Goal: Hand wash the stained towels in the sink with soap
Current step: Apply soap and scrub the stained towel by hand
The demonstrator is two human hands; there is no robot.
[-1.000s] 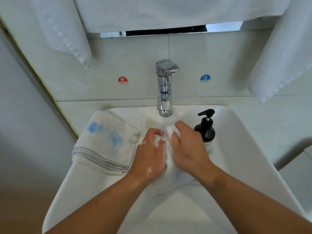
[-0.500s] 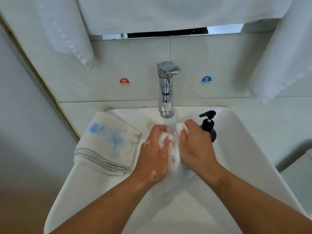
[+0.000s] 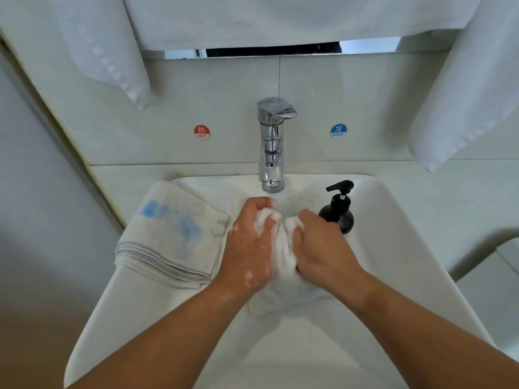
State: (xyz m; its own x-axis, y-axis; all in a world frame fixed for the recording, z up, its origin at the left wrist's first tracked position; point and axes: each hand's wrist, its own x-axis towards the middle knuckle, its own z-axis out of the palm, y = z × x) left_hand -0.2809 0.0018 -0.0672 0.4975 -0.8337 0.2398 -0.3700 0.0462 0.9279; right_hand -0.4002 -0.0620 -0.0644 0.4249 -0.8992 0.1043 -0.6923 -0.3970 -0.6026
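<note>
A bunched, wet white towel [image 3: 283,256] hangs over the white sink [image 3: 398,248], just below the chrome faucet [image 3: 271,144]. My left hand [image 3: 250,248] grips its left side, soap suds on the knuckles. My right hand [image 3: 320,245] grips its right side, and the two fists press together with cloth between them. A second folded towel [image 3: 171,234] with blue stains lies on the sink's left rim. A black soap pump bottle [image 3: 338,209] stands on the rim right of the faucet, partly behind my right hand.
White towels hang above: one at the upper left [image 3: 106,51], a wide one across the top [image 3: 280,21], one at the right [image 3: 466,91]. Hot and cold stickers flank the faucet on the tiled wall. A wall closes in on the left.
Both hands rubbed the towel, moving up toward the faucet and back. The left fist now sits higher than the right. The blue-stained towel and the soap bottle stayed put.
</note>
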